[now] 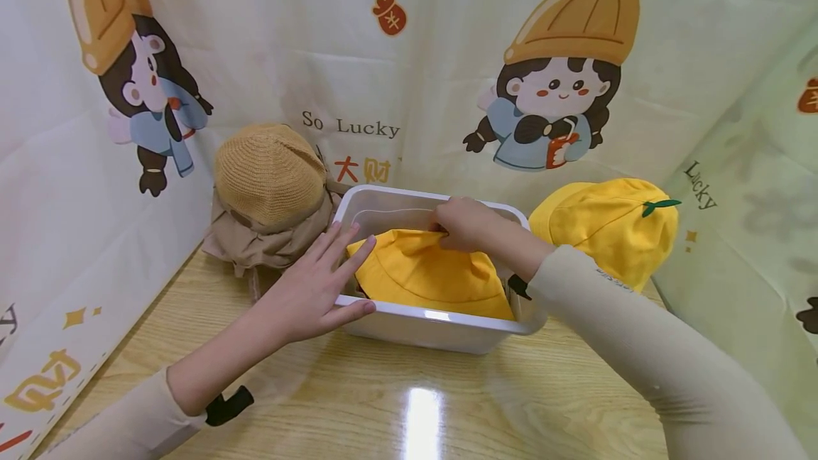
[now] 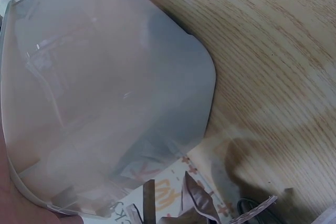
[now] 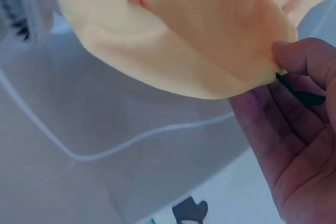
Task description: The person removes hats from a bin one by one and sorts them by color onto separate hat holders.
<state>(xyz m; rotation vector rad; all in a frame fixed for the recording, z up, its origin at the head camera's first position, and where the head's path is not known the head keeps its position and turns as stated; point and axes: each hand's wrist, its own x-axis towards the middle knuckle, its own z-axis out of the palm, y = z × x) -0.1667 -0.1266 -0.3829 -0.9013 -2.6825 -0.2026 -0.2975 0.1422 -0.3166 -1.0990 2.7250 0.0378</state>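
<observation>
A white plastic bin (image 1: 415, 329) stands on the table with a yellow bucket hat (image 1: 434, 275) inside it. My right hand (image 1: 469, 224) reaches over the bin's right side and pinches the top of that hat. In the right wrist view, thumb and fingers hold the yellow cloth (image 3: 210, 51) beside a small dark green sprout (image 3: 304, 96). With its fingers spread and straight, my left hand (image 1: 319, 286) rests at the bin's left rim. The left wrist view shows the bin's outer wall (image 2: 115, 77) close up, and only a bit of the hand.
Left of the bin, a tan knitted hat (image 1: 271, 172) sits on top of crumpled brown cloth hats (image 1: 255, 247). Another yellow hat (image 1: 610, 229) with a green sprout lies at the right. A printed curtain (image 1: 434, 77) surrounds the wooden table (image 1: 332, 403) at the back and sides.
</observation>
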